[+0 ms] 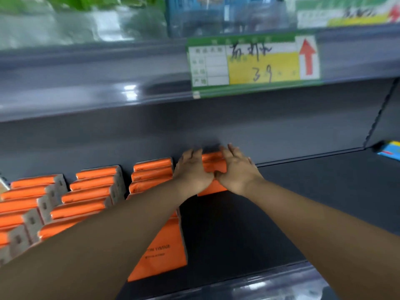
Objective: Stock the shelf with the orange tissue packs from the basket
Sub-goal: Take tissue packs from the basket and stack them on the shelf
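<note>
Grey metal shelf (281,202), shop aisle

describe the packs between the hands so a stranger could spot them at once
On the dark grey shelf below the green and yellow price label, three rows of orange packs fill the left part. Right of them, at the back, are the orange tissue packs. Only these are clasped between the left hand and right hand, with bare shelf on their right.

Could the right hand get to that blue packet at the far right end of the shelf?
Probably yes: the shelf floor between the right hand and the blue packet looks bare. But it and the left hand grip the orange tissue packs, so it must let go first.
</note>
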Available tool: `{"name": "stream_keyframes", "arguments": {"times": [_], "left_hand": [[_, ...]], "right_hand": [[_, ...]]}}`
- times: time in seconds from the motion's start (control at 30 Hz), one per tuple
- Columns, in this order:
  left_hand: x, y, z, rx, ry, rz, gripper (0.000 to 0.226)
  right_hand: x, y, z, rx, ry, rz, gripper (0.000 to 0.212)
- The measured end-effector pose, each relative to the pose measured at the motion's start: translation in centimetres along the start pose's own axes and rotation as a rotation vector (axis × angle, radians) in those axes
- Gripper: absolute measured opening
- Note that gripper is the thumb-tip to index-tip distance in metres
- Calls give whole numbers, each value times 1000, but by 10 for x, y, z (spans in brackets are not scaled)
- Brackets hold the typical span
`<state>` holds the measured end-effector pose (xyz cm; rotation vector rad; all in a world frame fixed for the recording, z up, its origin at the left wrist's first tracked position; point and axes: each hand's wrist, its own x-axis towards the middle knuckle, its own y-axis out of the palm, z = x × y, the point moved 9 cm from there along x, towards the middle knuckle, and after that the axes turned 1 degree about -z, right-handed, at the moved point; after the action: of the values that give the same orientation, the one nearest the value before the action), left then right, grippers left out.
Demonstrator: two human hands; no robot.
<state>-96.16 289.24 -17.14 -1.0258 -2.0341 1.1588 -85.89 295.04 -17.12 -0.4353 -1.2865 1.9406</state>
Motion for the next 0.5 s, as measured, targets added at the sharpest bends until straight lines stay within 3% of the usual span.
{"name": "stream_keyframes", "arguments": {"times": [0.5], "left_hand": [[-105,-47,-8,386,160,31,77]], "right_hand": [[-84,-27,42,-322,-28,36,74]]}}
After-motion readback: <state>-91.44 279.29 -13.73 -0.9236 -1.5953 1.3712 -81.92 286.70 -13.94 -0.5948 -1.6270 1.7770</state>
